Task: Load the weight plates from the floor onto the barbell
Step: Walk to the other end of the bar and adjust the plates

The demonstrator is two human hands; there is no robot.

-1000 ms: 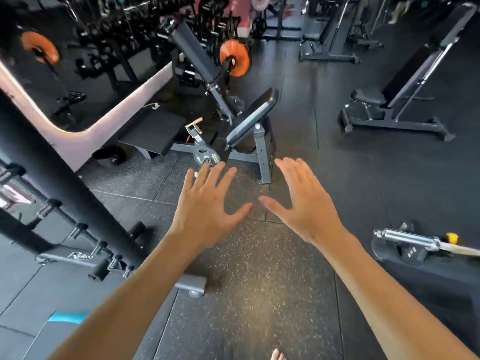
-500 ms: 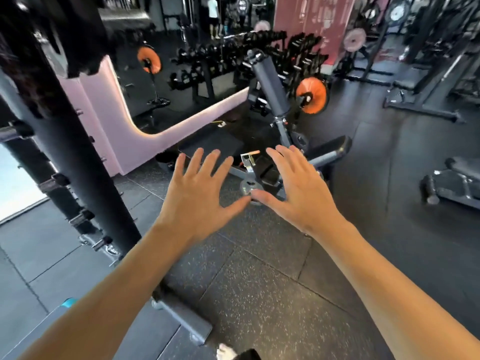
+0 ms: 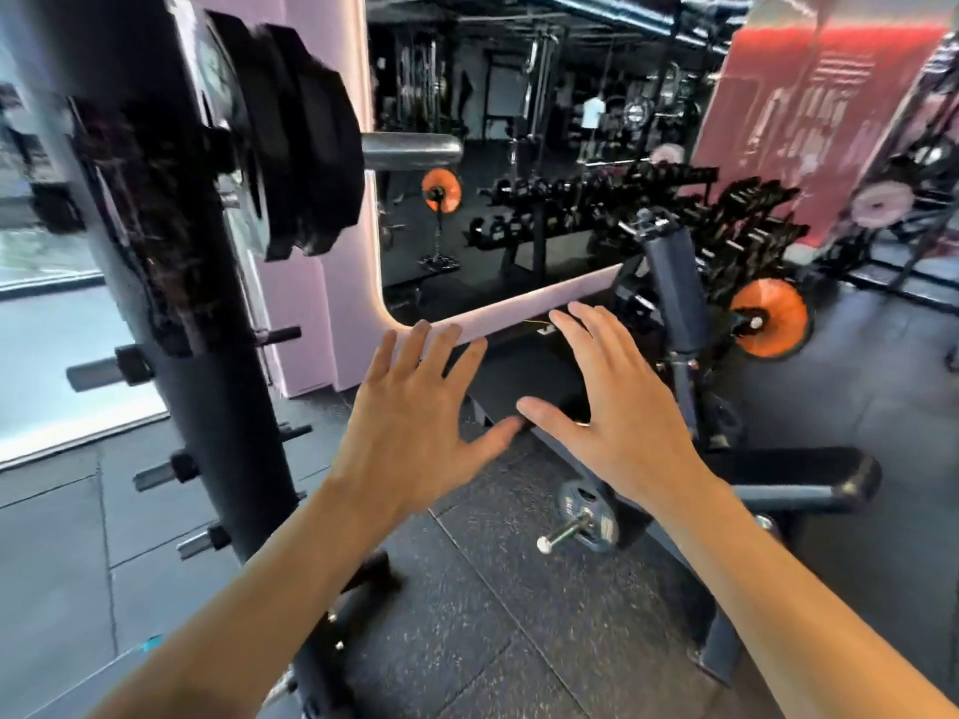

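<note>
Head view looks forward and down across a gym floor [image 3: 467, 630] of dark speckled rubber tiles. Both bare arms reach out ahead at about mid-frame. The left hand [image 3: 410, 433] is spread flat, palm down, fingers straight and apart, holding nothing. The right hand [image 3: 617, 422] is likewise spread with straight fingers, empty, just beside the left; the 2 thumbs point toward each other and nearly meet, though I cannot tell whether they touch.

At upper left, the barbell [image 3: 412, 150] sits on a black rack upright [image 3: 207, 407], its bare steel sleeve end sticking out to the right. Black weight plates [image 3: 306, 147] are already on that sleeve, pressed close to the upright; motion blur keeps me from counting them. Short storage pegs [image 3: 106, 371] stick out from the upright lower down.

Below the right hand, a small grey plate [image 3: 589, 513] sits on a short bar low near the floor, beside the frame of a black padded bench [image 3: 799, 480]. Behind the hands stands a pink-edged wall mirror [image 3: 488, 210], and a dumbbell rack [image 3: 638, 199] lines the back. An orange fan [image 3: 770, 319] stands at right beside an inclined black pad [image 3: 674, 293].
</note>
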